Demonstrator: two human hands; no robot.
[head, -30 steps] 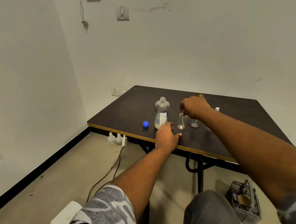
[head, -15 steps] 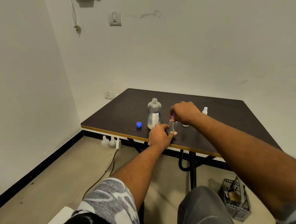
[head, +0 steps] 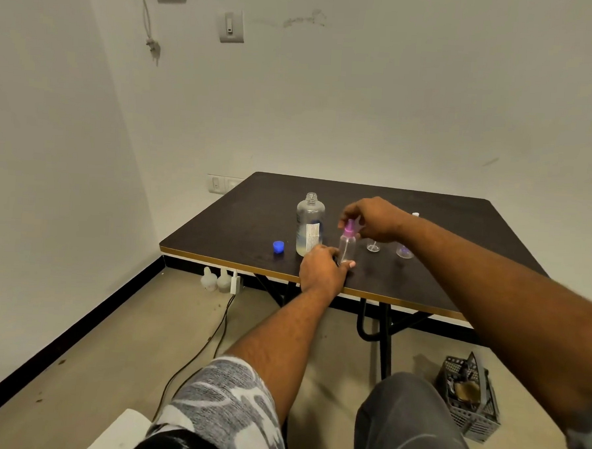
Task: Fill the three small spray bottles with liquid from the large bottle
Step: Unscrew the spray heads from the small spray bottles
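Tabletop [head: 254, 215] — left hand [head: 323, 270] holds spray bottle [head: 347, 247], right hand [head: 373, 218] pinches pump [head: 349, 226].

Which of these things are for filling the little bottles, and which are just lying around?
For the job:
- large bottle
- blue cap
- pink-topped spray bottle, held by the left hand and right hand
- second small bottle
- third small bottle

Just lying about:
- grey basket on the floor
- wall switch
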